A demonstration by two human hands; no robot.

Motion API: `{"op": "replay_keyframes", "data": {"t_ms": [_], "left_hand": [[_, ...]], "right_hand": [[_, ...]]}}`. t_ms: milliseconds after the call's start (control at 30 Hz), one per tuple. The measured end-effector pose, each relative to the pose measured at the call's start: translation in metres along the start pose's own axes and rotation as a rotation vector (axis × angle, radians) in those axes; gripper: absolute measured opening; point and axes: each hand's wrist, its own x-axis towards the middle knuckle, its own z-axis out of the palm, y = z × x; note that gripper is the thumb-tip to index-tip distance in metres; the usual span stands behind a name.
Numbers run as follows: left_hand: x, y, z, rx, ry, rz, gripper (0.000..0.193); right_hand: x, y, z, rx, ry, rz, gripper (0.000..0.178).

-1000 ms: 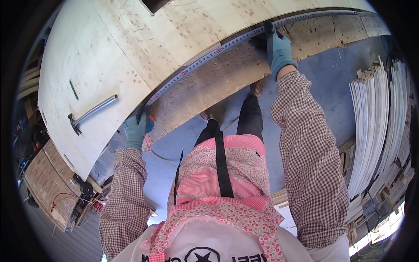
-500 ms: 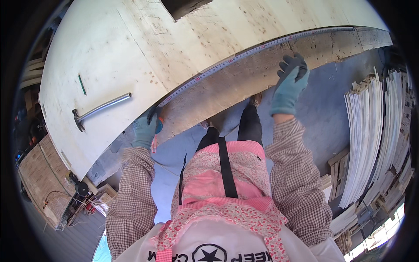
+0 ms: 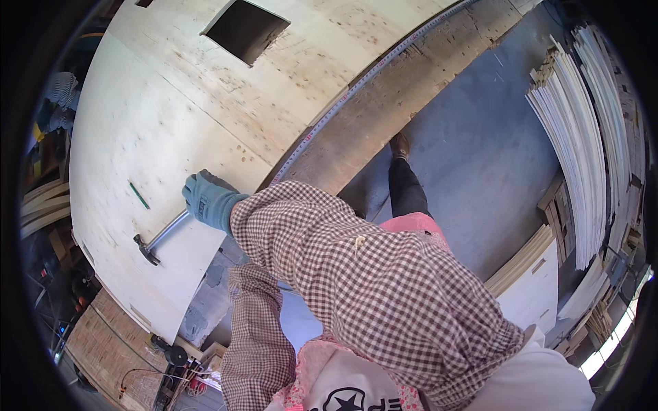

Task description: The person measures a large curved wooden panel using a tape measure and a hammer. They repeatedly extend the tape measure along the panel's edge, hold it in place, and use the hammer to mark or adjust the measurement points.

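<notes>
My right hand (image 3: pixel 212 200), in a blue-grey glove, reaches across to the left over the pale wooden panel (image 3: pixel 157 103). It covers the handle end of a claw hammer (image 3: pixel 161 236) lying there; no grip on it shows. Its fingers look stretched out and slightly bent, pointing away from my body. Just beyond them lies a thin green pencil-like stick (image 3: pixel 138 195). My left hand is hidden behind my right forearm; only the checked left sleeve (image 3: pixel 253 322) shows. A tape measure blade (image 3: pixel 343 99) lies stretched along the panel's near edge; its case is out of sight.
A rough wooden plank (image 3: pixel 384 116) runs beside the panel's near edge. The panel has a square cutout (image 3: pixel 247 31). Stacked pale boards (image 3: pixel 569 151) stand on the right. At lower left are a brownish board (image 3: pixel 116 342) and a black power tool (image 3: pixel 175 353) with cables.
My right hand has swung from the plank on the right across to the hammer's handle end. The view has turned left, and my left hand has passed out of sight behind the right arm.
</notes>
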Motion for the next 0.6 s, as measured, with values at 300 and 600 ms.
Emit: {"op": "replay_keyframes", "data": {"t_ms": [300, 600], "left_hand": [[0.006, -0.002, -0.002, 0.002, 0.005, 0.039, 0.033], [0.014, 0.004, 0.0, 0.01, -0.048, 0.086, 0.034]], "right_hand": [[0.006, -0.021, -0.017, 0.562, -0.408, 0.158, 0.024], [-0.241, 0.027, -0.065, 0.903, 0.018, 0.327, 0.031]]}}
